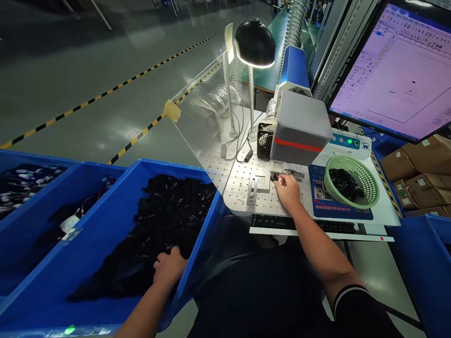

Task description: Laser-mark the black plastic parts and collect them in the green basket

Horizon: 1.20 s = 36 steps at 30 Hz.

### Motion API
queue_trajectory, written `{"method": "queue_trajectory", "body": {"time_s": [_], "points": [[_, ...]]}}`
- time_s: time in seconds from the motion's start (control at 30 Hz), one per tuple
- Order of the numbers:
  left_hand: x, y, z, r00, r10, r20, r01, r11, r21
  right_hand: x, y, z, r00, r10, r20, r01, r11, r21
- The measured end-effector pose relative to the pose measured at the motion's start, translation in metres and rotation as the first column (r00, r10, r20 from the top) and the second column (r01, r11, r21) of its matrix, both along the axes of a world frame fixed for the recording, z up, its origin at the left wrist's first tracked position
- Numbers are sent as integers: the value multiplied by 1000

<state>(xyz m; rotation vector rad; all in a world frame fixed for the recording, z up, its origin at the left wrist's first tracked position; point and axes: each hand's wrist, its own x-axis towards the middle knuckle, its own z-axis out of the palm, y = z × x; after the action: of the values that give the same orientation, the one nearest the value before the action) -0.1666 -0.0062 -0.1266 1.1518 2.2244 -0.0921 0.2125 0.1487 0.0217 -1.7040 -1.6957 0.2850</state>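
Observation:
My left hand (169, 266) is inside a blue bin, near its right wall (197, 253). Its fingers are apart and bent down over a heap of small black parts (165, 211), and the fingertips are partly lost against the dark heap. On the perforated metal plate (236, 192), my right hand (288, 191) pinches a small round black part (274, 176) with a bit of red on it. That part is at the fixture, below the grey machine head (301, 126). A metal stop block (252, 190) is bolted down left of this hand.
A green basket (369, 188) of black parts sits on a blue mat (319, 206) at right. A lit lamp (255, 42), a clear sheet (200, 126) and a monitor (398, 70) surround the machine. A keyboard (275, 221) lies along the front edge. Cartons (428, 159) are stacked far right.

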Motion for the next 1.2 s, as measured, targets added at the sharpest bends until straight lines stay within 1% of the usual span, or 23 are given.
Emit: {"method": "queue_trajectory", "body": {"time_s": [0.07, 0.17, 0.47, 0.63, 0.73, 0.93, 1.2], "points": [[2, -1, 1, 999, -18, -30, 16, 999, -51, -2, 3, 1, 1000, -2, -5, 2, 1000, -15], [3, 0, 0, 999, -10, -47, 4, 992, -125, -3, 9, 3, 1000, 4, -13, -4, 1000, -30], [-6, 2, -14, 1000, -11, -4, 10, 972, -235, 0, 12, 2, 999, 39, 5, -39, 999, -27], [-17, 3, -27, 998, -68, -2, 66, 971, -228, -2, 12, -2, 1000, 25, 18, -24, 999, -31], [-20, 4, -32, 996, -85, -14, 80, 971, -227, -4, 12, -3, 1000, 17, 17, -17, 999, -34], [-19, 5, -31, 997, -68, -21, 61, 966, -250, -3, 12, -3, 1000, 21, 12, -20, 999, -27], [-21, 5, -35, 998, -50, -33, 41, 974, -221, -2, 11, 1, 999, 41, 2, -41, 999, -25]]}}
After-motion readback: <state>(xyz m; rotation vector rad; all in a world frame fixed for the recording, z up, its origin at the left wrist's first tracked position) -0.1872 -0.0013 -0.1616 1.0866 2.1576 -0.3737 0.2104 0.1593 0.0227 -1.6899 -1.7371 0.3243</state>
